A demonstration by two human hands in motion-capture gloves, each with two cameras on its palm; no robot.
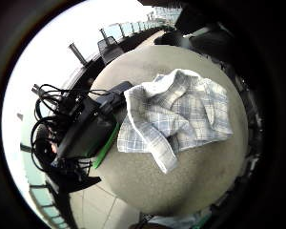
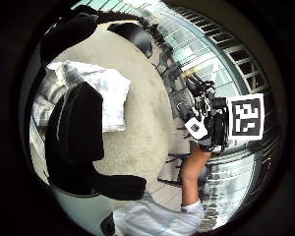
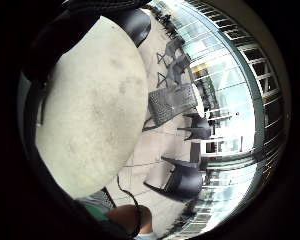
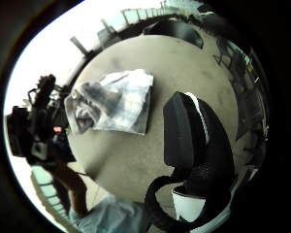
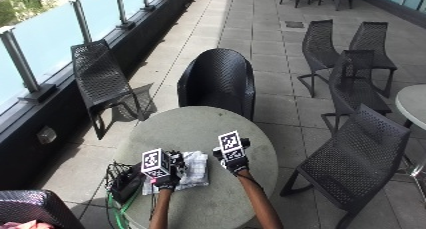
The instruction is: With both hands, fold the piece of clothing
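Round and stone-grey, the speckled counter (image 5: 200, 134) carries a soft checked shirt (image 5: 194, 171), crumpled and part-folded. Both hands, left hand (image 5: 166, 180) and right hand (image 5: 235, 164), are seen hovering, grip relaxed, holding nothing.

Overhead-rear cam + four palm cams, table (image 5: 200, 134) shared.

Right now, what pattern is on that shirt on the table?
The shirt has a pale checked pattern, clearest in the left little finger side palm view.

daylight is flooding the terrace; a chair (image 5: 100, 79) is throwing a sharp shadow rightwards onto the tiles. sky is glaring white beyond the table (image 1: 190, 171) in my palm views, and dark rims are curving and bending everything.
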